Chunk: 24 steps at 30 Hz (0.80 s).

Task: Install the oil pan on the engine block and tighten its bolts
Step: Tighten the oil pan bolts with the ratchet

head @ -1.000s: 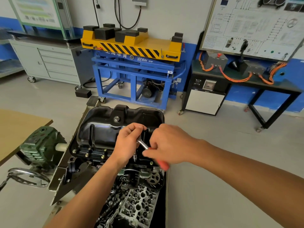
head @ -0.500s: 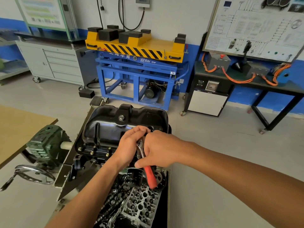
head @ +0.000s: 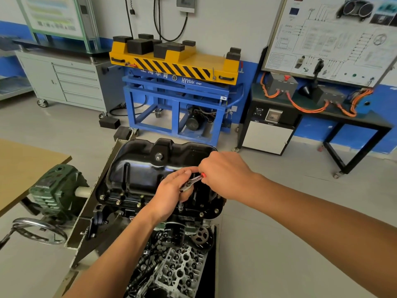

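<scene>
Closest to us, a bare cylinder head (head: pixel 178 269) lies face up, with a black oil filter (head: pixel 173 233) just beyond it. Above that, both hands are on the ratchet (head: pixel 191 182). The left hand (head: pixel 171 191) is wrapped round its head end, with a short extension (head: pixel 180 205) dropping from under the fist onto the near flange. The right hand (head: pixel 223 175) is clenched round the red handle, only a tip of red showing. The black oil pan (head: pixel 139 168) sits on the engine block (head: pixel 113 211), with bolts (head: pixel 118 202) seated along its near rim. To the left is the stand's green gearbox (head: pixel 55 190). At the far wall stands a blue-and-yellow lift table (head: pixel 178 67).
</scene>
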Each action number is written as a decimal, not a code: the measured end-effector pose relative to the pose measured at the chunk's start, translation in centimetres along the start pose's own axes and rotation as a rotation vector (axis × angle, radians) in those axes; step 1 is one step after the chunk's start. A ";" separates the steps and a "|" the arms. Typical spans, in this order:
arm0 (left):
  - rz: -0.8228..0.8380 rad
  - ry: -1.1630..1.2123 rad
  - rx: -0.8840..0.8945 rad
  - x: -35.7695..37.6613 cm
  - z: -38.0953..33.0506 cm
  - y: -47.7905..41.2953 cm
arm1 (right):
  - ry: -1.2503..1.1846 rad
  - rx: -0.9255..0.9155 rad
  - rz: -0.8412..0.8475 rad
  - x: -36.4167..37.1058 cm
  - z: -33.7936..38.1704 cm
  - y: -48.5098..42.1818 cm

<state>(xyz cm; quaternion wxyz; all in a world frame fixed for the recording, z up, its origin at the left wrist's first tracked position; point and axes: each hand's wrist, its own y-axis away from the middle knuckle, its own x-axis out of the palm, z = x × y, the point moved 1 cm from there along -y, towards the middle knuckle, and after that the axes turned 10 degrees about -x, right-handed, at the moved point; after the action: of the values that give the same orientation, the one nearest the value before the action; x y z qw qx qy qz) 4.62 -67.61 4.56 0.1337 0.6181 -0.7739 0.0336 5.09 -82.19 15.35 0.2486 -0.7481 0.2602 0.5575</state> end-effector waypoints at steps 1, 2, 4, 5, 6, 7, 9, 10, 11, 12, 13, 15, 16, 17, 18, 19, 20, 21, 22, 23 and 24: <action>0.026 -0.008 0.008 0.0 -0.1 0.1 | 0.007 -0.001 -0.017 0.4 0.0 -0.2; 0.057 -0.031 0.016 0.0 -0.1 0.1 | -0.003 -0.006 -0.032 0.7 0.0 -0.3; 0.094 -0.104 0.024 0.1 -0.2 0.3 | -0.070 -0.044 -0.056 1.3 -0.1 -0.5; 0.096 -0.129 0.016 0.2 -0.2 0.5 | -0.113 -0.073 -0.069 1.5 -0.1 -0.6; 0.089 -0.141 0.003 0.2 -0.3 0.5 | -0.151 -0.099 -0.077 1.8 -0.1 -0.7; 0.085 -0.142 -0.003 0.1 -0.3 0.5 | -0.184 -0.118 -0.077 2.0 -0.1 -0.9; 0.105 -0.121 0.004 -0.3 -0.4 0.5 | -0.234 -0.132 -0.047 2.1 -0.2 -1.4; 0.126 -0.095 0.004 -0.5 -0.5 0.5 | -0.248 -0.131 -0.025 2.0 -0.3 -1.8; 0.150 -0.065 -0.003 -0.6 -0.7 0.6 | -0.252 -0.134 -0.008 1.9 -0.5 -2.0; 0.171 -0.042 -0.013 -0.7 -0.8 0.6 | -0.247 -0.143 -0.002 1.7 -0.7 -2.2; 0.190 -0.032 -0.017 -0.8 -0.9 0.6 | -0.236 -0.154 -0.007 1.5 -0.8 -2.3; 0.210 -0.033 0.008 -0.7 -1.0 0.8 | -0.212 -0.173 -0.020 1.3 -1.0 -2.1; 0.192 -0.020 0.024 -0.7 -1.0 0.8 | -0.193 -0.178 -0.022 1.2 -1.0 -1.9; 0.148 0.006 0.032 -0.8 -1.0 0.8 | -0.169 -0.178 -0.024 1.1 -1.1 -1.7; 0.088 0.037 0.036 -0.8 -0.9 0.7 | -0.146 -0.170 -0.026 1.0 -1.1 -1.4; 0.025 0.056 0.038 -0.9 -0.8 0.5 | -0.138 -0.159 -0.023 0.8 -1.2 -1.2; -0.031 0.057 0.040 -1.0 -0.7 0.4 | -0.142 -0.146 -0.015 0.6 -1.2 -0.9; -0.074 0.044 0.044 -1.0 -0.6 0.2 | -0.147 -0.131 0.002 0.3 -1.1 -0.7; -0.104 0.025 0.047 -0.9 -0.5 0.1 | -0.145 -0.116 0.024 0.0 -1.0 -0.4; -0.128 0.006 0.047 -0.7 -0.5 -0.1 | -0.144 -0.103 0.043 -0.3 -0.8 -0.2; -0.150 -0.007 0.044 -0.6 -0.5 -0.2 | -0.153 -0.093 0.055 -0.6 -0.5 0.1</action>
<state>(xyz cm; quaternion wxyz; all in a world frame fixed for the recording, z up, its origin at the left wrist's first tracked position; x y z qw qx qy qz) 5.03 -67.01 4.90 0.1197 0.6773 -0.7249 0.0385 5.27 -82.50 16.07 0.2175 -0.7065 0.2348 0.6312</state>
